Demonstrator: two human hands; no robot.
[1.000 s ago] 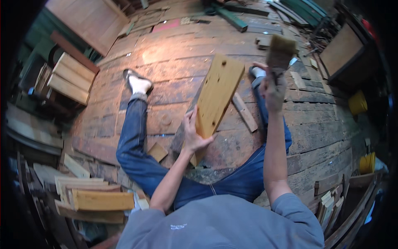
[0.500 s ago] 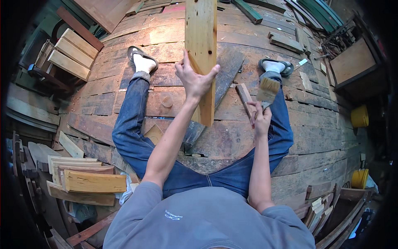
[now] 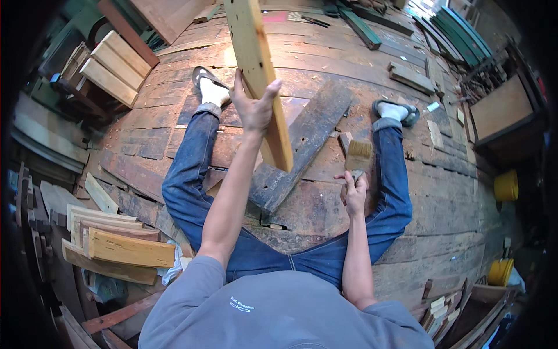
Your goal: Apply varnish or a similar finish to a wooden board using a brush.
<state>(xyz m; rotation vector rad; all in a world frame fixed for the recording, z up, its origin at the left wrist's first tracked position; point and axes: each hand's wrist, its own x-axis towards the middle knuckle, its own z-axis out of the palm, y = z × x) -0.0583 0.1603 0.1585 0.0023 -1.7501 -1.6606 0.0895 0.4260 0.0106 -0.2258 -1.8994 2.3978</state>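
Observation:
My left hand [image 3: 254, 110] is closed around the sides of a long, pale yellow wooden board [image 3: 250, 41] with dark knots and small holes. The board is tilted, its near end over a dark, worn plank [image 3: 317, 125] on the floor; whether they touch I cannot tell. My right hand [image 3: 354, 195] grips a wide paintbrush [image 3: 358, 156] by its handle, bristles pointing away from me. Just beyond the brush lies a short wood block [image 3: 345, 139], partly hidden by it.
Rough floorboards [image 3: 442, 198] stretch between my legs and around them. Stacked boards [image 3: 131, 249] lie at the left, and pale slats [image 3: 116, 64] lean farther off. A wooden cabinet [image 3: 503, 110] and yellow buckets [image 3: 506, 185] stand at the right. Green beams [image 3: 359, 26] lie at the back.
The board has swung left and turned, showing more of its edge. My right hand and the brush have come lower and slightly left. More of the dark plank shows.

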